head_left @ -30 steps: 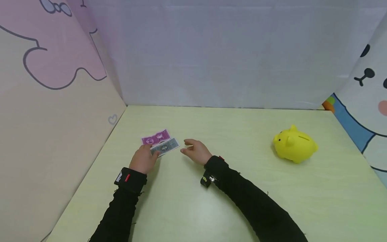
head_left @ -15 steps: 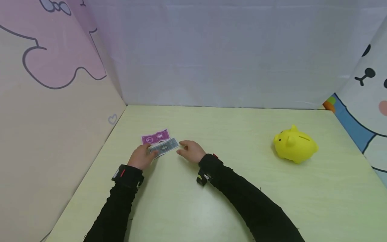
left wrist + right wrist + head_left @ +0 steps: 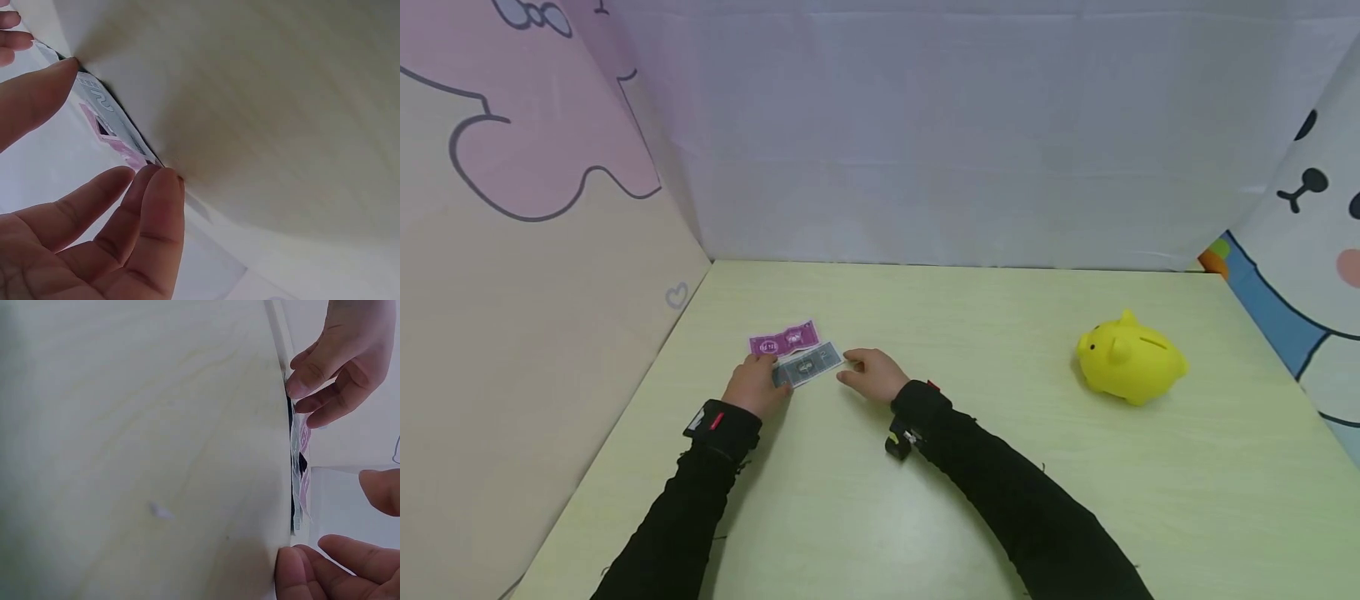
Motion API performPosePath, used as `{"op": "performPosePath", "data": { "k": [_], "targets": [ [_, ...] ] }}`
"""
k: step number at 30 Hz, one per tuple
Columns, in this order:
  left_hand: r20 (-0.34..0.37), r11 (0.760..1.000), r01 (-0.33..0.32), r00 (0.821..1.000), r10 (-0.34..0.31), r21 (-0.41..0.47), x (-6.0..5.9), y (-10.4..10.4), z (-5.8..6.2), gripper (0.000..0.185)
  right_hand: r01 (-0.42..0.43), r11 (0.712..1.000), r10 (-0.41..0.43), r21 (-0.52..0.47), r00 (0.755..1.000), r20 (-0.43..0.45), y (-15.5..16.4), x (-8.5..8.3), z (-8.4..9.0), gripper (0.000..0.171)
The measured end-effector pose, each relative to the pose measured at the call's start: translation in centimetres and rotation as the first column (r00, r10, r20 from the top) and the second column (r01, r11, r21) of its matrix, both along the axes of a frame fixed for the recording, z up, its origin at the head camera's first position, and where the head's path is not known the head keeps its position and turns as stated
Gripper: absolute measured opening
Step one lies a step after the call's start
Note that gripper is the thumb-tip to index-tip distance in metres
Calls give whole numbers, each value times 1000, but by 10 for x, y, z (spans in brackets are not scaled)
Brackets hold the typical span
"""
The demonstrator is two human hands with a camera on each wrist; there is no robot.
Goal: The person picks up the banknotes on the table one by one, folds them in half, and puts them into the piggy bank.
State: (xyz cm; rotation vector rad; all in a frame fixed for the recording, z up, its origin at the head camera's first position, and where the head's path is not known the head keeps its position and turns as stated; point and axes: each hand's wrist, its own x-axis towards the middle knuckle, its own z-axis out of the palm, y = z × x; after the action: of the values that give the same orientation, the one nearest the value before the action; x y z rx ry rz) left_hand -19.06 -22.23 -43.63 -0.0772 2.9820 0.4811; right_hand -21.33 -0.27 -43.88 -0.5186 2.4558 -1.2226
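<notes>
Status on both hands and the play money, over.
Left hand at left end of grey note; right hand at its right end, contact unclear. Purple note just behind. Nothing visibly blocking; yellow piggy bank off to the right.

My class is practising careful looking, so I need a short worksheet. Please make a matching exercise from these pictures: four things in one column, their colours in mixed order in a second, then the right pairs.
Things
1. Piggy bank
2. Front banknote (lower in the head view)
3. Back banknote (higher in the head view)
4. Right sleeve

Colours
A. Grey
B. Black
C. Yellow
D. Purple

Right pairs: 1-C, 2-A, 3-D, 4-B
</notes>
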Motion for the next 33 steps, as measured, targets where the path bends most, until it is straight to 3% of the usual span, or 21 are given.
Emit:
{"op": "performPosePath", "data": {
  "k": [13,21,29,33],
  "targets": [
    [58,999,4,998,-6,36,-7,-4,0,64,-4,1000,4,-1,1000,10,2,0,0,52],
    [74,993,-45,997,37,107,-6,-2,3,63,6,1000,-5,-13,1000,21,2,-1,2,51],
    [74,984,-15,997,2,176,-5,-1,5,47,-4,1000,4,-29,1000,16,3,-1,2,49],
    [35,981,5,999,-12,194,-1,-1,9,33,-11,999,12,-41,1000,11,4,0,1,47]
  ]
}}
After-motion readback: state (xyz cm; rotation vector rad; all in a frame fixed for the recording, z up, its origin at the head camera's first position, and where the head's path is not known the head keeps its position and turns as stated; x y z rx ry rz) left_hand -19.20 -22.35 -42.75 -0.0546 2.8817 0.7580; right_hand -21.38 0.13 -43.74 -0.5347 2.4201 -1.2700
